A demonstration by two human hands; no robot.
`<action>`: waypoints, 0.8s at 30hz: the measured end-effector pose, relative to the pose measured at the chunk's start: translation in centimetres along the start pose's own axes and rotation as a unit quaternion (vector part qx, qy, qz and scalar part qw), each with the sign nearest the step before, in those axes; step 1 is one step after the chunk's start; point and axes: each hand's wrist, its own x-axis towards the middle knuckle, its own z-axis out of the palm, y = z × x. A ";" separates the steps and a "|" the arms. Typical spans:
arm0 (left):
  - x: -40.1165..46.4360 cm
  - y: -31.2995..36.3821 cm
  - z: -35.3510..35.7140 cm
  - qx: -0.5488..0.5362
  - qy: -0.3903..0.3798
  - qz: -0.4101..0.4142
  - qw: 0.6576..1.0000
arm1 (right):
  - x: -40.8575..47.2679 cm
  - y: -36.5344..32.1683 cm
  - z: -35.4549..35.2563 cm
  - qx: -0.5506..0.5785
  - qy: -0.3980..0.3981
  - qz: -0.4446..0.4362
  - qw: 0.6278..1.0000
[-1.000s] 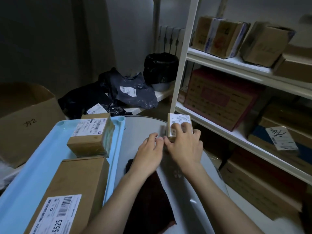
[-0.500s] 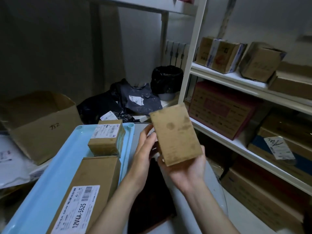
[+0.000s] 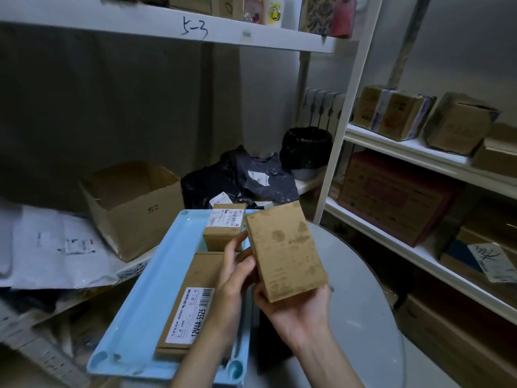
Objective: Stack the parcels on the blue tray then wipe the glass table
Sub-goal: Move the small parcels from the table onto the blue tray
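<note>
Small parcel up off the bench, headed for the tray.

A second ago our hands pinched it at the bench's far edge; now the right hand (image 3: 298,309) cups the plain brown cardboard parcel (image 3: 285,250) from beneath, left hand (image 3: 235,273) steadying its side, above the light-blue plastic tray (image 3: 145,298) that carries two boxes; stacking comes next.

Tray (image 3: 145,298) light blue; held parcel (image 3: 285,250) brown, dark blotches — labels (image 3: 190,315) white, black print.

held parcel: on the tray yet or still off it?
Off. The held parcel is lifted above the blue tray, right hand underneath, left hand at its edge.
</note>
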 end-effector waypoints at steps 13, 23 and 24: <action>-0.6 0.8 -3.3 -0.020 0.027 -0.017 0.999 | 0.5 3.2 0.1 -0.009 -0.008 0.007 1.000; -0.5 3.3 -6.6 0.087 0.083 0.051 0.991 | 1.0 6.3 2.3 -0.618 0.026 -0.327 0.714; -0.2 3.6 -6.7 0.078 0.083 0.030 0.993 | 1.3 7.1 2.1 -0.667 0.014 -0.358 0.653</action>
